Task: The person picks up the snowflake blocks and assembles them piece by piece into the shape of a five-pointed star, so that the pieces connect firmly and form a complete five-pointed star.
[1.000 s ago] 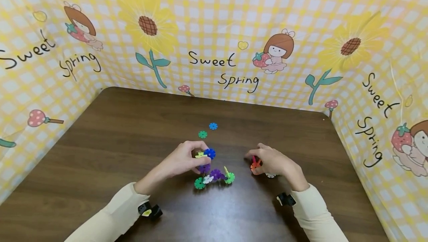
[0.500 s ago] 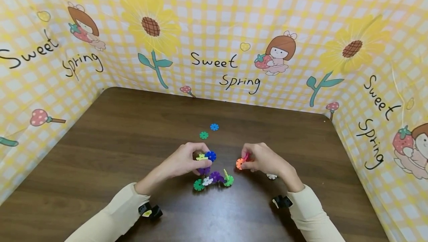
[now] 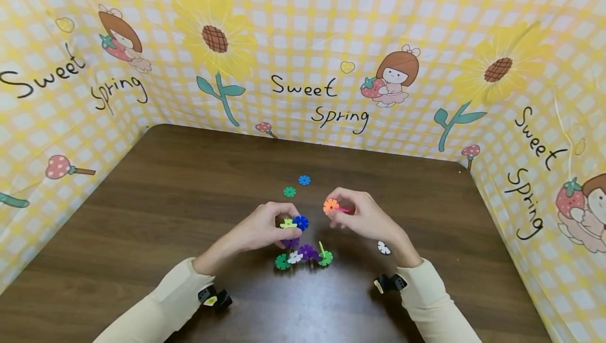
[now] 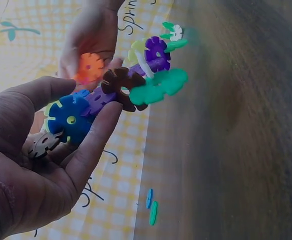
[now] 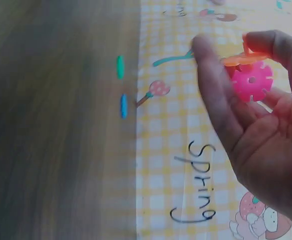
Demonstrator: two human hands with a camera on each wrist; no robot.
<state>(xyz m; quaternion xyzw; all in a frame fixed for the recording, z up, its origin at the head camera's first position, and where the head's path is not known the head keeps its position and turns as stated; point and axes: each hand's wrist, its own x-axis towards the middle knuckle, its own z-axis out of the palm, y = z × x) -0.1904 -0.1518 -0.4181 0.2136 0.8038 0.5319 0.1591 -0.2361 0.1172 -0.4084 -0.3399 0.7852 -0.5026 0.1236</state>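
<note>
My left hand (image 3: 265, 227) grips a chain of interlocking notched plastic discs. The chain includes a blue disc (image 3: 301, 222), a purple disc (image 3: 308, 251), a green disc (image 3: 283, 262), a white disc (image 3: 295, 256) and a light green disc (image 3: 325, 258). A brown disc (image 4: 116, 80) in the chain shows clearly from the left wrist. Just right of the chain's blue disc, my right hand (image 3: 366, 217) pinches an orange disc (image 3: 331, 207) joined to a pink disc (image 5: 252, 81). These two pieces are apart from the chain in the head view.
A loose green disc (image 3: 289, 192) and a loose blue disc (image 3: 304, 180) lie beyond the hands on the brown table (image 3: 199, 164). To the right rests a white disc (image 3: 384, 248). A yellow checked cloth (image 3: 303, 32) rises behind the table and along its sides.
My right hand has picked up the orange and pink discs and moved left, toward the chain, rising slightly. The white disc on the right is uncovered. My left hand has barely moved.
</note>
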